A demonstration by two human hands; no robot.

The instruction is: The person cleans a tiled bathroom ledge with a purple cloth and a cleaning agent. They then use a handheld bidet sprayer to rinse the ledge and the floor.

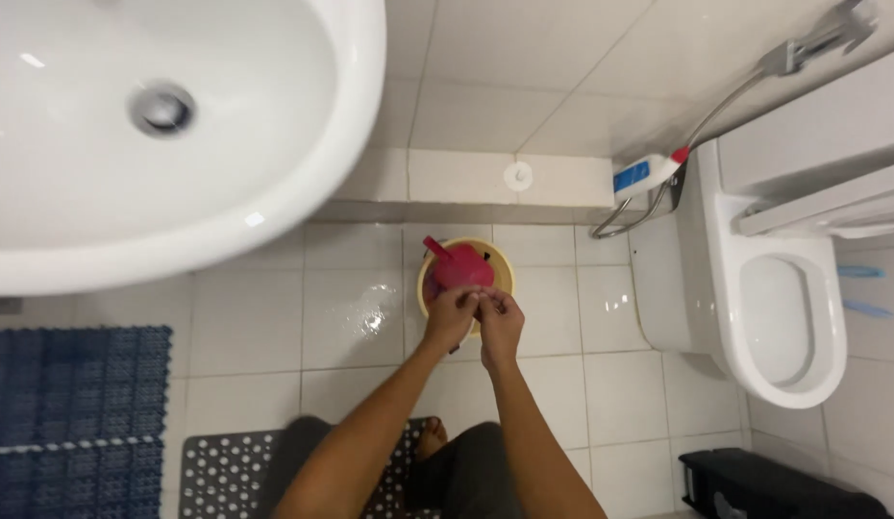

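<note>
Centrally: small cream-yellow round plastic bucket (501, 271) standing on the white tiled bathroom floor (351, 384), with a red plastic dipper with a short handle (457, 265) resting in its mouth, handle pointing up-left

Left hand (451, 317): over the near rim of the bucket, fingers curled together, tips meeting those of the other hand; whether anything small is pinched between them cannot be told

Right hand (502, 322): just beside the left, touching it, fingers bent inward and close together; nothing clearly held

Progress, as judged: the dipper sits in the bucket and neither hand grips it; a wet patch (370, 312) glistens on the tiles left of the bucket, so some water has been spilled; water level in the bucket is hidden by the dipper

Surroundings: white ceramic washbasin with metal drain (303, 173) at upper left; white toilet bowl (803, 384) at right, with a chrome spray hose (716, 106) near it; dark blue woven mat (72, 404) at lower left; grey perforated rubber mat (226, 476) underfoot; black box (755, 485) at lower right
</note>
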